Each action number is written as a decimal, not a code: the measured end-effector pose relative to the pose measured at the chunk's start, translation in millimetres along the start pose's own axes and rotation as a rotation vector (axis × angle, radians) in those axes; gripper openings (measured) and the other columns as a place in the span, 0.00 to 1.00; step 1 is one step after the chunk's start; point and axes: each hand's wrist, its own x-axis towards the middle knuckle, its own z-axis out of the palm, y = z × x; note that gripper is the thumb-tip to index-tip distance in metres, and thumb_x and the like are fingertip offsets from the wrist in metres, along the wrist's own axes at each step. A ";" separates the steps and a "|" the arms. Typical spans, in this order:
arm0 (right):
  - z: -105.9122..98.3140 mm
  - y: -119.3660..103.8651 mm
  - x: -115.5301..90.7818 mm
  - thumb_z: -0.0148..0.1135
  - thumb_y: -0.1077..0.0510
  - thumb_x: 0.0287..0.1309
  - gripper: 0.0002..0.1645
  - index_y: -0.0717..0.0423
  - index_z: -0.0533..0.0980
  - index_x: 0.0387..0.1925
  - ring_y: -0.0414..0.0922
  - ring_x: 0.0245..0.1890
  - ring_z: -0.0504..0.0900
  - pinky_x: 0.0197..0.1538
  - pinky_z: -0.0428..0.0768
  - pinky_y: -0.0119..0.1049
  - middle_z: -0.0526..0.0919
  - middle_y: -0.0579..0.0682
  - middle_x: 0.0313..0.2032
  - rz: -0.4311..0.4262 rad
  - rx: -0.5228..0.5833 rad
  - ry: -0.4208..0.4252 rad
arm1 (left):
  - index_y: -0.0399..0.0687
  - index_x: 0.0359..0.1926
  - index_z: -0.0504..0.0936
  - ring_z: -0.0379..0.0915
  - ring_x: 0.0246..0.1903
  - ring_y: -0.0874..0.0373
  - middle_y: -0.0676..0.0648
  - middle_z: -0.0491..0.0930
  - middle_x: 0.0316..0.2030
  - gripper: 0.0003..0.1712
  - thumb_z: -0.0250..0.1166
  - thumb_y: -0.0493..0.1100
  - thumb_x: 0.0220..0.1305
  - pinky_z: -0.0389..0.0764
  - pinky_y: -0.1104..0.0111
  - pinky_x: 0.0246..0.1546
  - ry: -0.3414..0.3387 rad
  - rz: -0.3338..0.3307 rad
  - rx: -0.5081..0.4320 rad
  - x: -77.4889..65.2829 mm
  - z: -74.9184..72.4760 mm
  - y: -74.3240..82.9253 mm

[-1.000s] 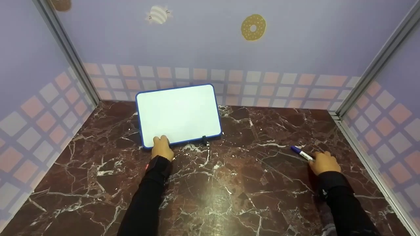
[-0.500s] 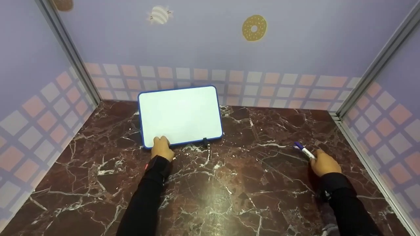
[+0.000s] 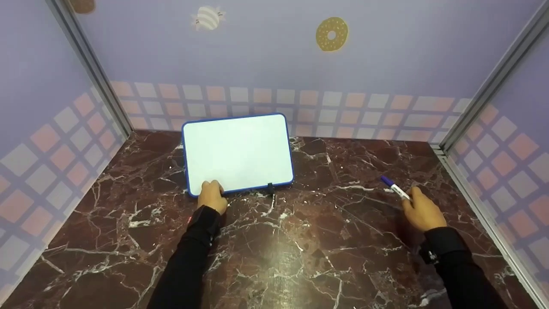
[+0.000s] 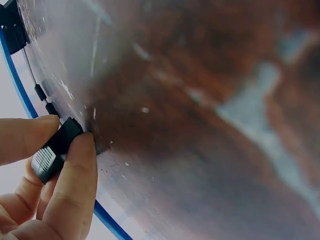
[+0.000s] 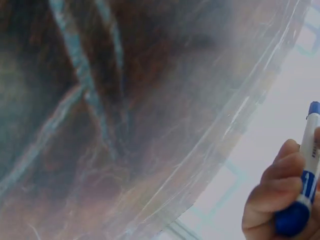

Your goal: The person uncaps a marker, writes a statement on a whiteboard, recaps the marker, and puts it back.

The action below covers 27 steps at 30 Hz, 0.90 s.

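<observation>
A whiteboard (image 3: pixel 240 150) with a blue frame leans back near the rear wall. At its lower left edge my left hand (image 3: pixel 212 198) pinches a small black block (image 4: pixel 59 147) with white stripes between thumb and fingers. A thin cord with black beads (image 4: pixel 40 92) runs beside the fingertips towards a black clip (image 4: pixel 14 27) on the board's edge. Off to the right, my right hand (image 3: pixel 424 210) holds a marker (image 3: pixel 396 188), its blue-purple end pointing up and left. In the right wrist view, fingers curl round its white barrel (image 5: pixel 309 142), and a rounded blue end shows below them.
A glossy dark red marble table (image 3: pixel 309 240) with white veins spans the space. Lilac walls (image 3: pixel 407 51) with checkered bands enclose it at the back and sides. Metal rails (image 3: pixel 484 223) line the right edge and corners.
My right hand has shifted slightly forward, turning a little, and the marker's tip has moved farther from me. The whiteboard has shifted slightly right and down in view, my left hand staying at its edge.
</observation>
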 end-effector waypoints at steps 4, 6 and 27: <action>0.1 -7.6 -4.9 0.46 0.51 0.74 0.17 0.63 0.67 0.48 0.47 0.23 0.68 0.28 0.63 0.39 0.72 0.53 0.27 -0.025 -0.026 0.059 | 0.31 0.38 0.74 0.71 0.36 0.43 0.34 0.69 0.41 0.11 0.55 0.25 0.51 0.76 0.52 0.44 -0.022 0.008 -0.009 -4.9 -1.0 0.9; 0.3 -11.7 -7.2 0.46 0.48 0.74 0.18 0.61 0.67 0.46 0.47 0.22 0.68 0.27 0.63 0.38 0.72 0.52 0.25 -0.038 -0.038 0.084 | 0.31 0.38 0.73 0.71 0.36 0.43 0.34 0.69 0.41 0.11 0.56 0.25 0.51 0.76 0.52 0.44 -0.025 0.020 -0.004 -7.6 -1.4 1.8; 2.7 -74.4 -41.5 0.55 0.50 0.70 0.11 0.54 0.72 0.41 0.40 0.15 0.58 0.22 0.54 0.33 0.65 0.44 0.17 -0.233 -0.036 0.234 | 0.34 0.34 0.72 0.67 0.29 0.47 0.40 0.66 0.34 0.09 0.56 0.23 0.49 0.74 0.55 0.36 -0.038 0.140 0.015 -39.4 7.1 12.1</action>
